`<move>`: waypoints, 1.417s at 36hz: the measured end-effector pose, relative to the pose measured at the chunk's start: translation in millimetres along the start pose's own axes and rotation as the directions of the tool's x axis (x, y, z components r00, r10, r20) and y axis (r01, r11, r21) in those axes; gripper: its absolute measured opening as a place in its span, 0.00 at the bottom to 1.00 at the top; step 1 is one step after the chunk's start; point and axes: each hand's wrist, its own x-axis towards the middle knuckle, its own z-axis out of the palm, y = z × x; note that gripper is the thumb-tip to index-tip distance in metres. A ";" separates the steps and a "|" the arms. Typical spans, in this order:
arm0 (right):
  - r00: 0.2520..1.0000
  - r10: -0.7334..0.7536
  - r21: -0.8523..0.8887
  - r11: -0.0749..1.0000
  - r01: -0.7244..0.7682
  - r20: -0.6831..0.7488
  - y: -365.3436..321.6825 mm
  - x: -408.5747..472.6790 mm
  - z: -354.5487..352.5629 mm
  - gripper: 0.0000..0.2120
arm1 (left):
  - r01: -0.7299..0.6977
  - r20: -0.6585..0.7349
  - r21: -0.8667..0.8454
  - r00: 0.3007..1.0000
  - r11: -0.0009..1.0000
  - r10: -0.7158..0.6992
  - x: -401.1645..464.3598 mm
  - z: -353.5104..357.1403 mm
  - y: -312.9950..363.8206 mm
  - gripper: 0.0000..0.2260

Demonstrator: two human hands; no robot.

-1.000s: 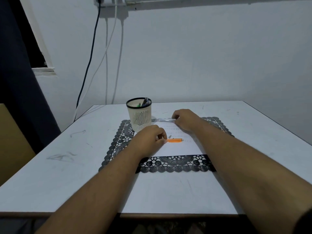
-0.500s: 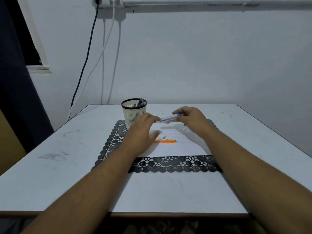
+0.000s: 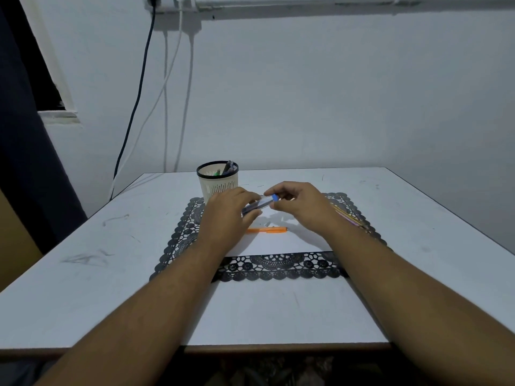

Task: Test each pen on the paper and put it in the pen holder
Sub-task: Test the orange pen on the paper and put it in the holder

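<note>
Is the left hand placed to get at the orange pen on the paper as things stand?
Probably not yet: the left hand and right hand both hold the blue-capped pen. The orange pen lies uncovered just below.

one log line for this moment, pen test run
step: uncapping blue-capped pen | hands: left hand and right hand grip it | orange pen: on paper | pen holder: holds pens

A white table (image 3: 278, 310) with faint scuff marks held a black lace-edged mat (image 3: 178, 240) at its middle. On the mat's far left corner stood a cream pen holder (image 3: 218, 185), and a sheet of white paper (image 3: 278, 242) lay across the mat's centre.
</note>
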 end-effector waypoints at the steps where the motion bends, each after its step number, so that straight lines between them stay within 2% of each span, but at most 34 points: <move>1: 1.000 -0.004 -0.007 1.000 0.004 -0.006 -0.7 -0.1 1.2 0.09 | -0.001 -0.008 0.011 1.000 1.000 0.001 0.0 -0.5 0.3 0.12; 4: 1.000 0.017 0.057 0.998 -0.016 -0.017 1.0 -2.4 4.8 0.10 | -0.015 -0.030 0.043 0.999 0.999 0.016 -2.1 -1.5 2.6 0.11; 8: 0.991 0.135 0.272 0.954 -0.124 -0.021 4.4 -5.5 5.3 0.09 | -0.052 -0.068 0.032 0.996 0.998 0.054 -4.4 -2.1 3.9 0.09; 12: 0.962 0.266 0.511 0.819 -0.262 0.066 -1.5 -0.9 1.3 0.06 | -0.104 -0.121 0.042 0.987 0.994 0.108 2.6 -0.7 3.0 0.08; 15: 0.933 0.345 0.606 0.721 -0.335 0.105 -4.6 1.2 1.8 0.04 | -0.136 -0.146 0.051 0.979 0.989 0.142 4.3 0.0 2.3 0.07; 22: 0.914 0.384 0.648 0.666 -0.370 0.129 -2.4 -4.9 9.2 0.04 | -0.186 -0.175 0.094 0.964 0.978 0.200 -1.8 0.4 1.9 0.07; 35: 0.911 0.408 0.548 0.751 -0.368 0.054 -1.5 0.9 4.7 0.04 | -0.113 -0.151 0.130 0.980 0.985 0.132 1.7 -2.6 1.6 0.07; 38: 0.901 0.424 0.564 0.724 -0.397 0.091 -1.4 -1.9 8.6 0.03 | -0.062 -0.143 0.058 0.987 0.996 0.069 -4.1 -4.6 4.4 0.10; 42: 0.887 0.439 0.636 0.646 -0.422 0.143 -4.1 -1.1 12.9 0.03 | 0.048 -0.048 -0.181 0.997 0.982 -0.057 -4.6 -14.6 9.2 0.11; 45: 0.871 0.462 0.670 0.595 -0.443 0.165 -2.1 -2.4 12.6 0.03 | 0.110 0.018 -0.365 0.994 0.925 -0.111 -2.0 -18.5 11.3 0.10; 51: 0.851 0.482 0.701 0.534 -0.474 0.208 -3.4 -6.4 13.3 0.03 | 0.221 0.103 -0.570 0.975 0.791 -0.198 -6.1 -12.8 13.7 0.09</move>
